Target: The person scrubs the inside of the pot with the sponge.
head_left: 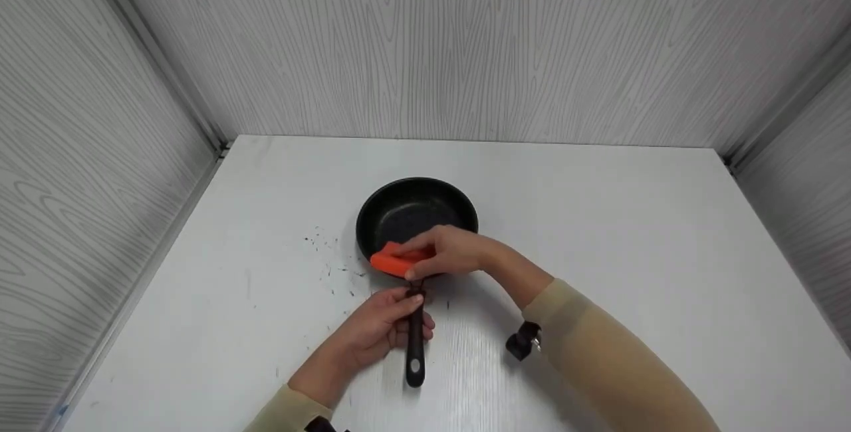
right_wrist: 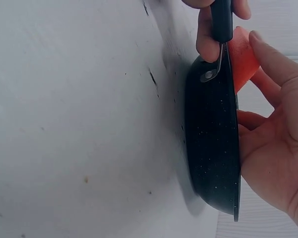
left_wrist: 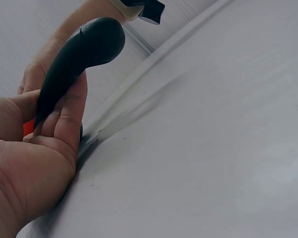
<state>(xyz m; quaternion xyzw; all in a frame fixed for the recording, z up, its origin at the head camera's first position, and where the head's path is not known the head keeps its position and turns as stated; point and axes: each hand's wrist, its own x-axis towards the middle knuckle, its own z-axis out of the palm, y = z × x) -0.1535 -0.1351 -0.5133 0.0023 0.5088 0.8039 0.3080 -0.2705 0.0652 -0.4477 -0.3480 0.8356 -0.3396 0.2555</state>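
Head view: the right hand [head_left: 449,250] pinches an orange sponge [head_left: 393,261] between thumb and fingers, at the near rim of a black frying pan [head_left: 413,213]. The left hand [head_left: 380,325] grips the pan's handle [head_left: 415,345], thumb on top, its end pointing near. The pan sits mid-way across a white table [head_left: 598,232]; dark specks [head_left: 344,269] lie to its left, and a wood-grain wall [head_left: 452,40] stands on the far side.
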